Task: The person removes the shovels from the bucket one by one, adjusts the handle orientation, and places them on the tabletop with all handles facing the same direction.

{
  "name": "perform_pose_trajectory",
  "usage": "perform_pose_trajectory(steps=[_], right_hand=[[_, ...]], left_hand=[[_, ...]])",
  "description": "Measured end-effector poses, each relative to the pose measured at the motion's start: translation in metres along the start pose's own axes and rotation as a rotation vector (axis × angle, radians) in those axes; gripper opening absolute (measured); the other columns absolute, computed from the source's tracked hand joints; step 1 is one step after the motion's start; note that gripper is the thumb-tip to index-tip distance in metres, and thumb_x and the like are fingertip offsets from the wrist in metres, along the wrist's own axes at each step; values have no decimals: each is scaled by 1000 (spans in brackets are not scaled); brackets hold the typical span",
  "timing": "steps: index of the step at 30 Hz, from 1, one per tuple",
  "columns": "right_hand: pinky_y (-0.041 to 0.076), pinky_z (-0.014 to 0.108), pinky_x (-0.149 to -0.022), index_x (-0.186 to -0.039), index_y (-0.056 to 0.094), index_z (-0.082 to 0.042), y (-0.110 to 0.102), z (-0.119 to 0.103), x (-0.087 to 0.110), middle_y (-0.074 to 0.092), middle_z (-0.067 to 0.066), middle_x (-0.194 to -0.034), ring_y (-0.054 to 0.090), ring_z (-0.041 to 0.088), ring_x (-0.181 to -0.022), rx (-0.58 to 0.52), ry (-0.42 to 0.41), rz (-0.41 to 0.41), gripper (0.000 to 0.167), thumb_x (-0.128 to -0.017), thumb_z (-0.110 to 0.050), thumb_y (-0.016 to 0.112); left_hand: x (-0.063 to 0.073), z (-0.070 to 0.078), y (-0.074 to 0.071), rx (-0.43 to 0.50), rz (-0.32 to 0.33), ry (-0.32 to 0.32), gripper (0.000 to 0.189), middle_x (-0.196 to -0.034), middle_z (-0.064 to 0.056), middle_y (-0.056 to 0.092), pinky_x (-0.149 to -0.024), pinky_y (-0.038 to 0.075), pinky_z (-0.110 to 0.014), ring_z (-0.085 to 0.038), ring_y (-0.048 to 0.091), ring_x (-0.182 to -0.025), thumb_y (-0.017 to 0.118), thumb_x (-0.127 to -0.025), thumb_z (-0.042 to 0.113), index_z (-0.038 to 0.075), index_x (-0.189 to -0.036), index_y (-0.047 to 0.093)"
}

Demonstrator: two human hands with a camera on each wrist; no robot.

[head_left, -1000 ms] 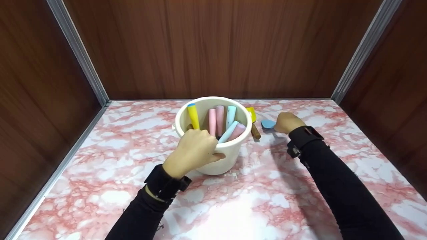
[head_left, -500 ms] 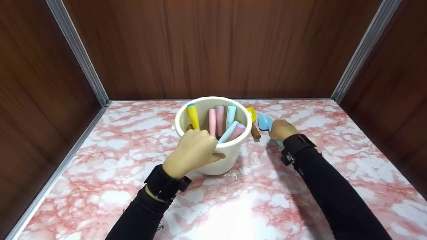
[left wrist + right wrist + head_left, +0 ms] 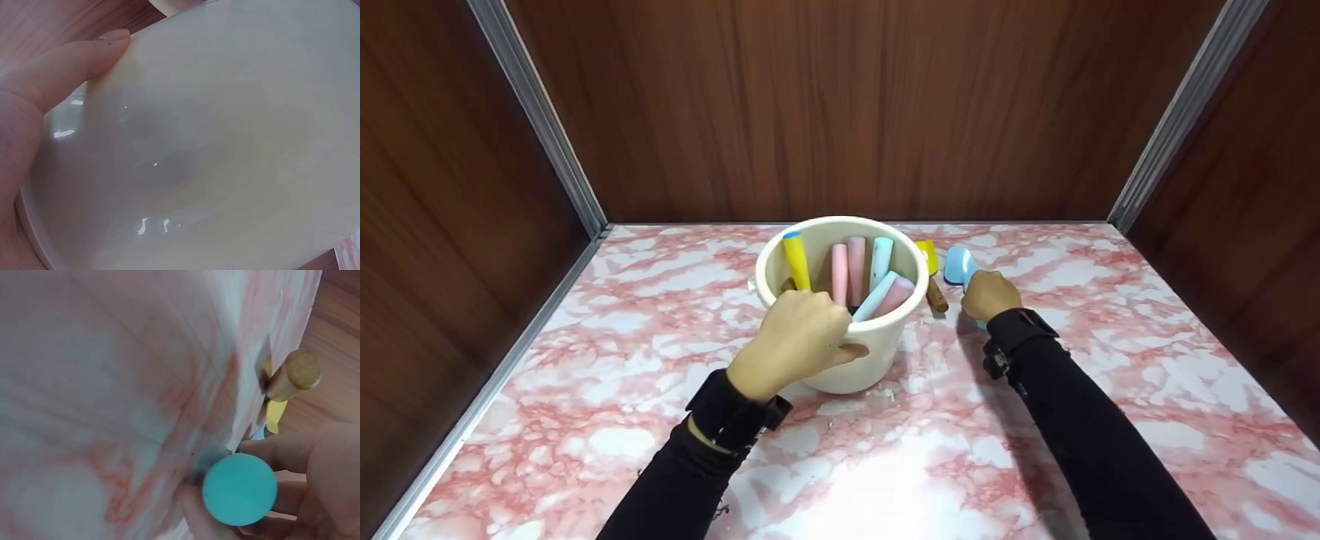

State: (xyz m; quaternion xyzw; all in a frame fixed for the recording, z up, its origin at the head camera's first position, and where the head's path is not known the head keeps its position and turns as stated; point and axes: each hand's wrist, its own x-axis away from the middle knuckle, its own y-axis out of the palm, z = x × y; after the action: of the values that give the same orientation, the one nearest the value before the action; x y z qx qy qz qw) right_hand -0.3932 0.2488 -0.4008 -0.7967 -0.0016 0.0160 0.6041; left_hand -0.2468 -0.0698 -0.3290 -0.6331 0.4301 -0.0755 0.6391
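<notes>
A cream bucket (image 3: 856, 367) stands upright on the table. My left hand (image 3: 795, 337) grips its near rim, fingers over the edge; in the left wrist view the thumb (image 3: 84, 64) lies along the outer wall. Several round handles in yellow, pink, purple and light blue stick up inside the bucket, their lower ends hidden. Right of the bucket, my right hand (image 3: 991, 295) holds a light blue small shovel (image 3: 959, 266) by its handle, blade pointing away. The right wrist view shows the handle's round teal end (image 3: 240, 489) between thumb and fingers.
Between the bucket and my right hand lies a tool with a yellow blade (image 3: 928, 256) and a wooden handle (image 3: 936, 297). The table (image 3: 660, 450) has a pink and white marbled top. Brown wood panels (image 3: 840, 112) wall in the back and both sides.
My right hand has drawn nearer to me and slightly left, and the light blue shovel has turned so more of its blade shows. The left hand and the bucket have stayed put.
</notes>
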Motion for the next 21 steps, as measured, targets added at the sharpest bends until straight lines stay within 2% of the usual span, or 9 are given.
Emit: perform_pose_trajectory(steps=[5, 10, 16, 21], right_hand=[[58, 59, -84, -84, 63, 2, 3, 1, -7, 72, 31, -108, 72, 45, -97, -2, 17, 16, 14, -92, -3, 53], [56, 60, -90, -105, 69, 11, 3, 2, -12, 70, 34, -117, 70, 48, -107, -30, 59, 26, 24, -96, -9, 59], [55, 61, -90, -111, 69, 14, 2, 3, -18, 70, 34, -114, 70, 49, -107, -72, 51, 66, 33, -96, -15, 71], [56, 61, -91, -112, 70, 16, 6, 3, -20, 70, 35, -115, 70, 51, -108, -85, 50, 87, 36, -97, -17, 72]], left_hand=[[0, 1, 1, 13, -11, -8, 52, -54, 2, 45, -46, 31, -35, -18, 54, -49, 88, -85, 53, 14, -62, 64], [-1, 2, 1, 11, -13, -6, 51, -55, 2, 45, -46, 33, -35, -18, 57, -50, 88, -85, 53, 14, -62, 65], [-1, 1, -1, -6, 1, -7, 51, -55, 2, 48, -47, 34, -36, -19, 59, -51, 89, -84, 53, 14, -62, 64], [0, 1, -1, -1, -3, -8, 50, -55, 2, 48, -47, 34, -35, -19, 58, -51, 88, -84, 53, 14, -63, 65]])
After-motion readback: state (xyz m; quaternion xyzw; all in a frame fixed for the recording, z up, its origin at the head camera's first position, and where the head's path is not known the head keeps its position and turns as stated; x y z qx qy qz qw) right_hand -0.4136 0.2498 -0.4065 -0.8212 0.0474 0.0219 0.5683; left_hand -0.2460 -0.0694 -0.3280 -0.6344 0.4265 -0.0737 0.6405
